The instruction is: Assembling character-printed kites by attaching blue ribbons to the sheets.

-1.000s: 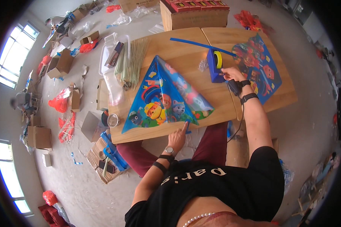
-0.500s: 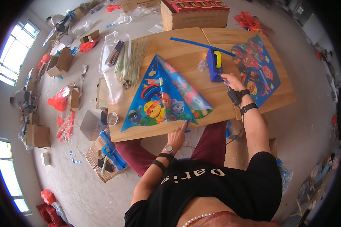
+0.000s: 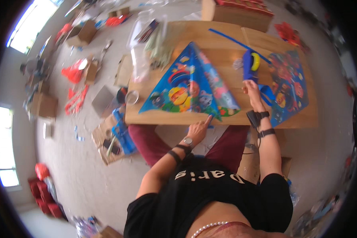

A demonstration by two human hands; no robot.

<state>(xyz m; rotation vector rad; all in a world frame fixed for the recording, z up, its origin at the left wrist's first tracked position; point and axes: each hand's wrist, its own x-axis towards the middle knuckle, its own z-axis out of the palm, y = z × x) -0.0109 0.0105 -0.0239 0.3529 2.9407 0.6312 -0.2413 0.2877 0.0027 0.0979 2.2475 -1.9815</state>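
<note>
A blue cartoon-printed triangular kite (image 3: 178, 85) lies on the wooden table before me, its right half folded over. My left hand (image 3: 198, 130) is at its lower edge, index fingertip on the hem near the corner, the other fingers curled below. My right hand (image 3: 252, 92) is pinched at the near end of a blue tape dispenser (image 3: 248, 65) holding a yellow roll. Whatever is between those fingertips is too small to make out. Beside that hand a blue strip (image 3: 267, 95) curves up, next to a second printed kite sheet (image 3: 287, 85) at the right.
Thin sticks (image 3: 158, 49) and a clear plastic tray (image 3: 137, 29) sit at the table's far left. A round clear container (image 3: 132, 97) stands at the left edge. A long blue strip (image 3: 230, 39) crosses the back. Beyond is a carton (image 3: 236, 16); boxes and red bags litter the floor.
The view has swung, so the table sits higher and further right. My right hand has moved from the dispenser's right side to its near end. My left finger stays on the hem.
</note>
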